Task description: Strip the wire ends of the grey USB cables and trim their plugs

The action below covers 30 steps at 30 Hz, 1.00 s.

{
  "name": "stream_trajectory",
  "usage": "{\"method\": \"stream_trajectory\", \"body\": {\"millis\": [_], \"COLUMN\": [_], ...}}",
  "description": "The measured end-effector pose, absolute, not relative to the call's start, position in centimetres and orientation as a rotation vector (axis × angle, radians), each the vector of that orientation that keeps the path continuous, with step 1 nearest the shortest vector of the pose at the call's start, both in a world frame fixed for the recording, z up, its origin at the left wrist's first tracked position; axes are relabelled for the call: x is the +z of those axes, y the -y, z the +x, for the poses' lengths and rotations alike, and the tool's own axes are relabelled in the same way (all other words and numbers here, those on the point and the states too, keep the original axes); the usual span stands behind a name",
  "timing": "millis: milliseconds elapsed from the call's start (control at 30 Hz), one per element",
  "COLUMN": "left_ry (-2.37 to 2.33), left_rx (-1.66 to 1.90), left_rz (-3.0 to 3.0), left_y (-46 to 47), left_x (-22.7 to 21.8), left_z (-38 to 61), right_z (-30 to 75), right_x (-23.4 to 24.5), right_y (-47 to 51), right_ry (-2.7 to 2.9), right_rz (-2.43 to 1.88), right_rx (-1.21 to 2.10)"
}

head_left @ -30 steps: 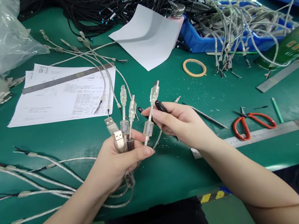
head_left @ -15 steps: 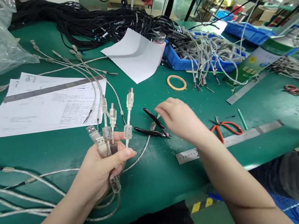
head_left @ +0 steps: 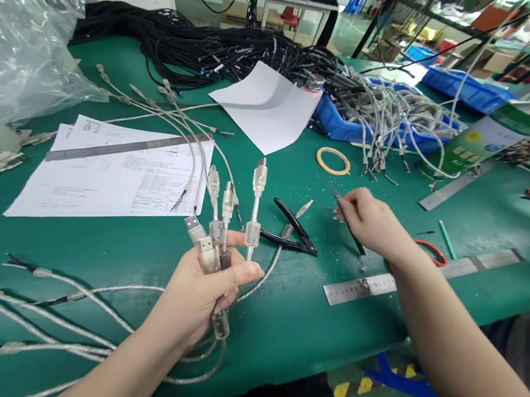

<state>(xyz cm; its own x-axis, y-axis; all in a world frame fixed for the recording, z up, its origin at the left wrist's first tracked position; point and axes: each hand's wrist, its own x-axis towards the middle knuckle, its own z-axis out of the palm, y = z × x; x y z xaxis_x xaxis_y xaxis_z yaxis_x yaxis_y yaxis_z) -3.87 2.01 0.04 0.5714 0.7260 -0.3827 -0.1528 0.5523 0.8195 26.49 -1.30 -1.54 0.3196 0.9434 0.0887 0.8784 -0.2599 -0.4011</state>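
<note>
My left hand [head_left: 222, 281] is closed round a bunch of USB cables [head_left: 252, 233], their clear and metal-tipped plugs standing up above the fingers. Their silvery cords loop below the hand. To the right, my right hand [head_left: 370, 219] grips a slim, dark, pen-like tool [head_left: 355, 238] with a pointed end toward the back of the table. Its exact kind cannot be made out. Between the hands lie black-handled cutters [head_left: 294, 227], their handles spread, with one cable's plug [head_left: 305, 208] lying across them.
A steel ruler [head_left: 377, 284] lies near the front edge, beside red-handled pliers [head_left: 429, 250] partly hidden by my forearm. Printed papers [head_left: 108, 182], a tape roll [head_left: 333, 160] and a blue bin [head_left: 333, 118] of cables are farther back. A co-worker sits at right.
My right hand has moved right from beside the cutters and now holds the slim dark tool. My left hand keeps the cables. The view has shifted somewhat.
</note>
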Motion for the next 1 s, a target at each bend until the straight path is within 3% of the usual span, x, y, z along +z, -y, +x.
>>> {"method": "stream_trajectory", "body": {"millis": [133,333,1000], "left_ry": [-0.790,-0.727,-0.733], "left_rx": [0.575,0.591,0.570], "left_rz": [0.786,0.733,0.613], "left_y": [-2.1,-2.2,-2.1], "left_x": [0.0,-0.2,0.0], "left_z": [-3.9,-4.0,-3.9], "right_z": [21.7,14.6,13.5], "right_x": [-0.4,0.3,-1.3], "right_y": [2.7,4.4,4.1], "right_ry": [1.484,1.898,1.937], "right_rz": [-1.712,-1.319,-1.315], "right_rx": [0.180,0.238,0.206]}}
